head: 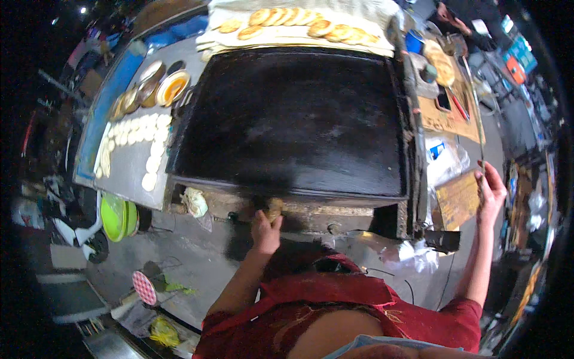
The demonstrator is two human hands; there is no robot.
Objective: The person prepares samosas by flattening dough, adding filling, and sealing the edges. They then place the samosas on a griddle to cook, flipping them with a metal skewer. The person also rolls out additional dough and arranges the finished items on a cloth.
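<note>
My left hand (266, 233) is closed around a small brownish object (274, 209), too blurred to name, just below the front edge of a black flat griddle (291, 121). No food lies on the griddle's dark surface. Out to the right, my right hand (491, 193) grips the end of a long thin rod (478, 112). The rod runs away from me past a cardboard sheet (432, 117); its far end is hard to make out. Behind the griddle, browned round flatbreads (287, 17) rest in rows on a white cloth (287, 41).
Pale dough pieces (154, 155) line a metal worktop (128, 164) at left, near a bowl of orange liquid (174, 87). A phone (443, 99), a red-handled tool (460, 109) and long bread (439, 63) lie at right. Another person's hand (448, 17) shows beyond. Green basins (119, 217) stand lower left.
</note>
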